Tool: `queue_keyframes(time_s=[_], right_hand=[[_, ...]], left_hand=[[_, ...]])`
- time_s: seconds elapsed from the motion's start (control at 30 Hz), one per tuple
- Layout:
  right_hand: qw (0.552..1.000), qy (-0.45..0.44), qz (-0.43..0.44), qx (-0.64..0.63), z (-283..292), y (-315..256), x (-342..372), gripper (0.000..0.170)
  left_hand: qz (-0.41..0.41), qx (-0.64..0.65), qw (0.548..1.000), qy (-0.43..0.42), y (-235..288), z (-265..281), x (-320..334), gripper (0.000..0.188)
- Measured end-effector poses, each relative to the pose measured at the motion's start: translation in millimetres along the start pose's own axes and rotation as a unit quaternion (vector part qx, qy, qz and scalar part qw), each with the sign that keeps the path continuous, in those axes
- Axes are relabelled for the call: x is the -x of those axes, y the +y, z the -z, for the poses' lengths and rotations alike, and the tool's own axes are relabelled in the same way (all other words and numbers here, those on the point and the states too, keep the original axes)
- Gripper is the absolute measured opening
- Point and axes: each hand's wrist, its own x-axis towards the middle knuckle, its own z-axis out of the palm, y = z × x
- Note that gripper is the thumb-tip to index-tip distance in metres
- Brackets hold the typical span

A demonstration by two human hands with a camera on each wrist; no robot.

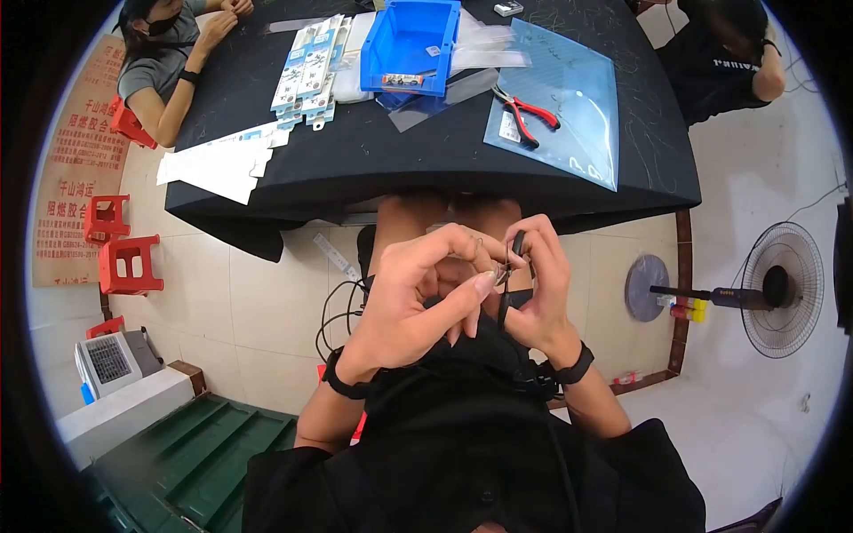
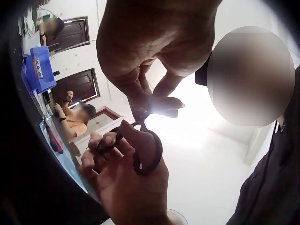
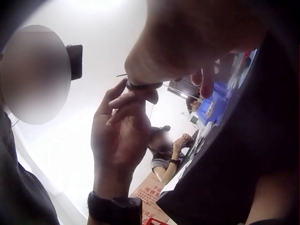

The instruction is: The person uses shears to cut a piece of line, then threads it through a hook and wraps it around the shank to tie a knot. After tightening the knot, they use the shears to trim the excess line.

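In the head view both hands meet above the lap, in front of the table edge. My right hand point(image 1: 544, 289) holds a small pair of black-handled scissors point(image 2: 158, 157), the thumb through one loop and fingers at the other. Their blades point at the fingertips of my left hand point(image 1: 413, 298). There the left thumb and forefinger pinch a small thin thing, mostly hidden by the fingertips; I cannot tell its kind. In the left wrist view the scissor tips are right at those pinching fingertips.
On the black-covered table point(image 1: 355, 155) lie red-handled pliers point(image 1: 526, 115) on a blue plastic folder point(image 1: 577, 98), a blue bin point(image 1: 409, 44), clear bags and white printed cards point(image 1: 311, 67). Two people sit at the far sides. A fan point(image 1: 782, 289) stands at the right.
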Motion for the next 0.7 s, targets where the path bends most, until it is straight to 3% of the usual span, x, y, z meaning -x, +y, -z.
queue_keyframes(time_s=[0.7], right_hand=[[1.0, -0.02, 0.001, -0.004, -5.8, 2.4, 1.9, 0.035]], left_hand=[[0.013, 0.028, 0.999, 0.011, 4.5, 1.0, 0.5, 0.006]])
